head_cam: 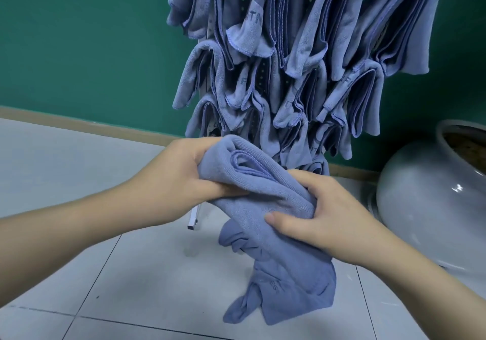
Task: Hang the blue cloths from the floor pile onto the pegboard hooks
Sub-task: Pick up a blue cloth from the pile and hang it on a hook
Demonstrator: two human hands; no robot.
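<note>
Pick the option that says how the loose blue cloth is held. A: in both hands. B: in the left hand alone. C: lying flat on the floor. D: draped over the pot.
A: the left hand and right hand both grip the blue cloth.

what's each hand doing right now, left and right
Left hand: grips the upper fold of the blue cloth.
Right hand: fingers curled round the same cloth, lower down.
</note>
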